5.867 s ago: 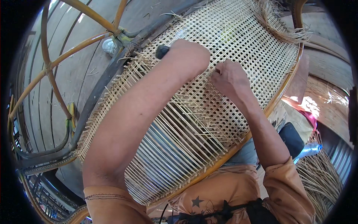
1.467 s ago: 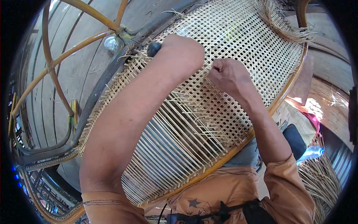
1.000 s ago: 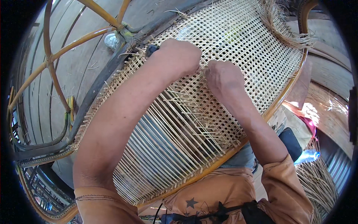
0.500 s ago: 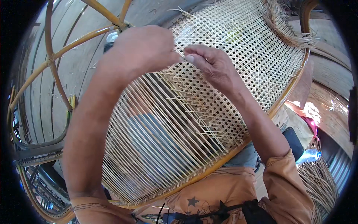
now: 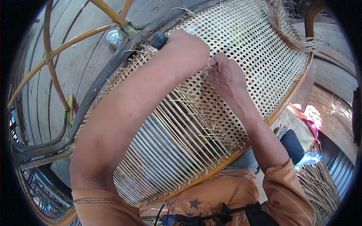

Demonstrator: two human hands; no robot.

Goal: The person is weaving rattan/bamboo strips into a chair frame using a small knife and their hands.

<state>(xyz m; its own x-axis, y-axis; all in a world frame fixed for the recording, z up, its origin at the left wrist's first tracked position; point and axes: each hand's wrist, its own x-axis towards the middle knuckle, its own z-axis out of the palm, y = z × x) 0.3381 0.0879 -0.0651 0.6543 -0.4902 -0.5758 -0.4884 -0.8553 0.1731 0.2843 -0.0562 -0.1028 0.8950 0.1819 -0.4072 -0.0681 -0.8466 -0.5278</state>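
Below me a curved rattan frame carries a cane panel, with open hexagonal cane weave at the far right and bare parallel strands on the near side. My left hand is curled closed over the weave, knuckles toward my right hand; its fingertips are hidden. Beside it my right hand is closed in a pinch, almost touching the left. What either holds is hidden. A dark rounded thing shows beyond my left wrist; I cannot tell what it is. Loose strand ends stick out along the weave's border.
A bundle of loose cane strips lies on the panel's far right edge. Rattan poles and a white shoe are at upper left. A plastic bottle and more cane strips lie at lower right, by a black object.
My left hand has moved right, its forearm now slanting across the panel. My right hand has shifted slightly right and down. The dark rounded thing has moved right along with the left wrist.
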